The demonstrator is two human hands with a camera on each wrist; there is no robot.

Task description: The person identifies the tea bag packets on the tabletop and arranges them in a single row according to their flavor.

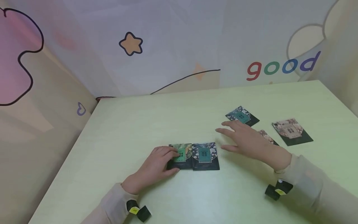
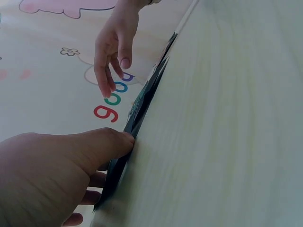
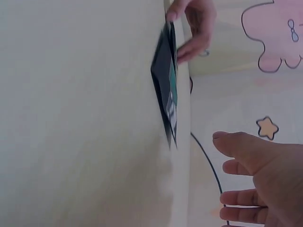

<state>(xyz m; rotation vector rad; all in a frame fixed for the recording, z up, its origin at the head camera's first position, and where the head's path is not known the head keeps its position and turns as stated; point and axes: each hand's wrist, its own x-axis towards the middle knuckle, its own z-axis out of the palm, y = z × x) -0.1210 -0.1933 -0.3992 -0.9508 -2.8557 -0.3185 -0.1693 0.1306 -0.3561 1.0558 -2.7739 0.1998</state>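
My left hand [image 1: 156, 166] holds the left side of a flat packet with a green label [image 1: 179, 157], thumb along its near edge and fingers over its face. Touching that packet's right side is a dark packet with a teal label [image 1: 205, 155], lying flat on the table. My right hand [image 1: 246, 140] hovers to the right of the pair, its fingers spread and nothing in them. Just beyond its fingers lies another teal-labelled packet [image 1: 241, 115]. A pink-patterned packet [image 1: 268, 137] is partly hidden behind the right hand.
Farther right on the pale table [image 1: 126, 124] lies a packet with a pink label [image 1: 292, 131]. A printed backdrop [image 1: 173, 40] rises behind the table's far edge. Both wrists wear small black devices.
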